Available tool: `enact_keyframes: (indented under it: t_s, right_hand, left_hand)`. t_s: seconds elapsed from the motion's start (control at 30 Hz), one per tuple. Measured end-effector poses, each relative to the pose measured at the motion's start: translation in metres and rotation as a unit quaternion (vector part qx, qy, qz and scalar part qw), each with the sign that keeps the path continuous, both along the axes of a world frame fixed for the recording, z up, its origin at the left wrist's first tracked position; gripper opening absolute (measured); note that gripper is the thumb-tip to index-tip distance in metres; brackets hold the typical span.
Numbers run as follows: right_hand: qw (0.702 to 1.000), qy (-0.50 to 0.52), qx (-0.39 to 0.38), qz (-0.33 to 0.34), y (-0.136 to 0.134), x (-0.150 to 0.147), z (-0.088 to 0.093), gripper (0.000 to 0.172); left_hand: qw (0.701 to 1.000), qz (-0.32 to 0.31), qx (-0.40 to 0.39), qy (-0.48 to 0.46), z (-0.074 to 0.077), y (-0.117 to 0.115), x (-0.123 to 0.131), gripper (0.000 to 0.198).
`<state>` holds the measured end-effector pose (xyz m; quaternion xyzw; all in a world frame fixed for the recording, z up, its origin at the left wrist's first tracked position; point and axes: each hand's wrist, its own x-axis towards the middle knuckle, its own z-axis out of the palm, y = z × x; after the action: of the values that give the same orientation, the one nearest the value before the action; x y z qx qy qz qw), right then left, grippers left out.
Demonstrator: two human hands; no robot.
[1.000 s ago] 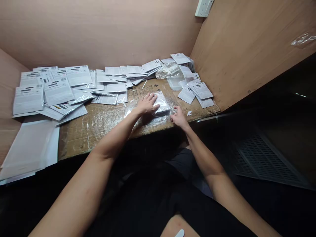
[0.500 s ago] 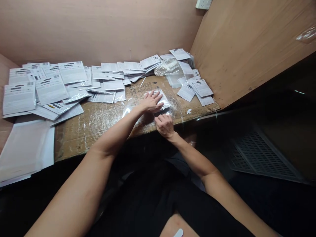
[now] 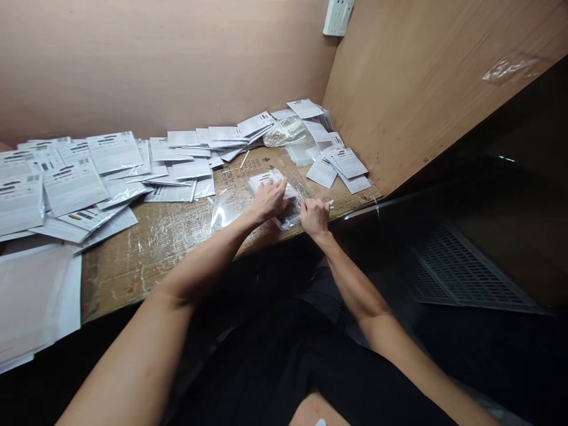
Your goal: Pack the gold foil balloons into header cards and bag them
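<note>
Pkt (image 3: 267, 177) lies on the cardboard (image 3: 177, 236) near its front edge, print up at the far end, L hand (image 3: 270, 200) over its middle. L fingers bent, fairly close together; can't tell if they grip the pkt or just press. R hand (image 3: 316, 216) at 4 o'clk of the pkt, fingers curled in narrow; can't tell if they pinch anything. Just changed: ½ sec ago L hand was spread flat & R fist sat in front at approx. 5 o'clk; now L fingers have drawn in, R has gone out to the right, & the print shows. For the work that prob. means the front edge's been dealt w/ & it's the right side's turn, w/ L as the anchor. Further out: clear film (image 3: 224, 210) at 9 o'clk, thin white stick (image 3: 245, 159) at 11, clear bags (image 3: 298, 152) at 1, loose pkts (image 3: 348, 163) at 2, big pile (image 3: 73, 186) at 9–10, white sheets (image 3: 35, 296) at 8, dark crate (image 3: 470, 266) at 4.
</note>
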<state>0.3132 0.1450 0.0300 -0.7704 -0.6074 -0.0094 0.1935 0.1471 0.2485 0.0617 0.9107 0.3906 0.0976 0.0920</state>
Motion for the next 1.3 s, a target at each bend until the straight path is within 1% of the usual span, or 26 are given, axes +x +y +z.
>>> enact_keyframes:
  t_s: [0.03,0.07,0.13,0.2,0.23,0.27,0.3,0.43,0.5,0.57,0.63,0.7,0.73,0.77,0.87,1.0,1.07,1.1,1.13,1.2,1.23,1.27,1.3]
  right_hand:
    - [1.0,0.008,0.001,-0.01,0.0,-0.002,-0.002,0.033]
    - [1.0,0.015,-0.001,-0.02,-0.001,-0.003,-0.004,0.032]
    - [0.999,0.033,-0.016,-0.032,-0.003,-0.002,-0.008,0.032]
    - [0.998,0.05,-0.025,-0.035,-0.005,0.002,-0.011,0.032]
    - [0.998,0.056,-0.026,-0.033,-0.006,0.004,-0.011,0.032]
    - [0.997,0.06,-0.025,-0.031,-0.007,0.005,-0.012,0.031]
    - [0.997,0.061,-0.024,-0.029,-0.007,0.006,-0.011,0.031]
    - [0.998,0.054,-0.029,-0.017,-0.008,0.002,-0.009,0.027]
    - [0.998,0.053,-0.037,-0.008,-0.009,-0.003,-0.01,0.025]
    - [0.998,0.053,-0.04,-0.007,-0.011,-0.006,-0.011,0.025]
    - [0.998,0.05,-0.038,-0.011,-0.014,-0.006,-0.014,0.025]
    - [0.998,0.043,-0.042,-0.014,-0.016,-0.006,-0.016,0.025]
    - [0.998,0.039,-0.047,-0.014,-0.017,-0.005,-0.016,0.026]
    - [0.998,0.035,-0.053,-0.014,-0.017,-0.005,-0.017,0.026]
    - [0.998,0.026,-0.062,-0.013,-0.017,-0.005,-0.018,0.027]
    - [0.998,0.021,-0.062,-0.012,-0.012,-0.005,-0.019,0.027]
    - [0.997,0.027,-0.062,-0.02,-0.01,0.0,-0.018,0.027]
    - [0.997,0.033,-0.062,-0.026,-0.009,0.004,-0.016,0.027]
    - [0.997,0.04,-0.063,-0.031,-0.009,0.008,-0.014,0.027]
    - [0.997,0.046,-0.049,-0.036,-0.012,0.018,-0.01,0.026]
    - [0.998,0.041,-0.027,-0.038,-0.015,0.021,-0.007,0.026]
    - [0.999,0.033,0.004,-0.041,-0.017,0.023,-0.004,0.027]
    - [0.998,0.024,0.04,-0.04,-0.02,0.023,-0.001,0.028]
  left_hand:
    - [1.0,0.018,-0.005,-0.013,0.003,0.002,0.002,0.079]
    - [1.0,0.022,-0.008,-0.017,0.006,0.002,0.003,0.076]
    - [1.0,-0.007,0.001,-0.005,0.008,0.001,0.002,0.066]
    - [0.999,-0.045,0.025,0.005,0.007,-0.004,-0.001,0.045]
    - [0.998,-0.053,0.039,0.006,0.005,-0.007,-0.003,0.036]
    - [0.997,-0.051,0.049,0.007,0.003,-0.01,-0.004,0.03]
    - [0.998,-0.041,0.053,0.012,0.001,-0.012,-0.005,0.029]
    - [0.999,0.026,0.019,0.039,-0.009,-0.015,-0.007,0.037]
    - [0.998,0.039,0.018,0.038,-0.012,-0.014,-0.008,0.037]
    - [0.998,0.016,0.039,0.037,-0.013,-0.011,-0.01,0.032]
    - [0.997,-0.024,0.071,0.036,-0.011,-0.009,-0.013,0.027]
    - [0.994,-0.051,0.087,0.041,-0.008,-0.007,-0.013,0.037]
    - [0.994,-0.053,0.086,0.049,-0.007,-0.006,-0.012,0.041]
    - [0.994,-0.049,0.081,0.059,-0.005,-0.006,-0.011,0.041]
    - [0.994,-0.033,0.06,0.086,-0.002,-0.005,-0.002,0.034]
    - [0.996,-0.006,0.036,0.085,-0.002,-0.006,0.007,0.04]
    - [0.997,-0.015,0.039,0.065,-0.004,-0.009,0.006,0.039]
    - [0.998,-0.031,0.038,0.046,-0.005,-0.011,0.003,0.04]
    - [0.998,-0.056,0.029,0.024,-0.007,-0.013,-0.002,0.046]
    - [0.994,-0.105,-0.017,-0.032,-0.007,-0.014,-0.011,0.056]
    - [0.991,-0.112,-0.039,-0.068,-0.005,-0.012,-0.014,0.054]
    - [0.988,-0.102,-0.051,-0.105,-0.003,-0.007,-0.016,0.049]
    - [0.986,-0.079,-0.049,-0.141,0.0,0.0,-0.016,0.047]
